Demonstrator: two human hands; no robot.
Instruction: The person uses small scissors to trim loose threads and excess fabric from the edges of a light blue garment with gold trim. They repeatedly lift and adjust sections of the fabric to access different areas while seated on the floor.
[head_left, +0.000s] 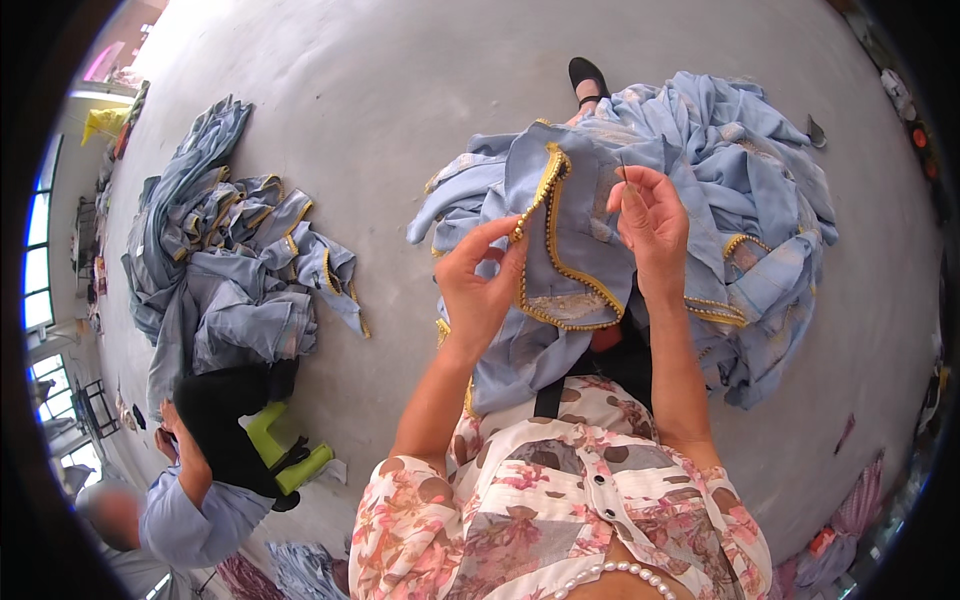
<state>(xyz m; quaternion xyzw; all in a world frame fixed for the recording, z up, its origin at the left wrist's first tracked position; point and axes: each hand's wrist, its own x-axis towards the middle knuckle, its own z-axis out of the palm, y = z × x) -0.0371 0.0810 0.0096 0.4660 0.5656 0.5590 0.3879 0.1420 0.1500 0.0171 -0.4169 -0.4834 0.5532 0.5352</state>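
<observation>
A light blue garment lies bunched in front of me, with yellow beaded trim along its edges. My left hand is closed on that trimmed edge, pinching it between thumb and fingers and holding part of the cloth up. Just to the right, my right hand is raised with thumb and forefinger pressed together. From that pinch a thin dark needle points upward, apart from the trim. Any thread on it is too fine to make out.
More blue cloth is heaped on my lap's far right side, reaching the grey floor. My shoe sticks out beyond it. At left, a co-worker sits by a green stool and another blue garment pile.
</observation>
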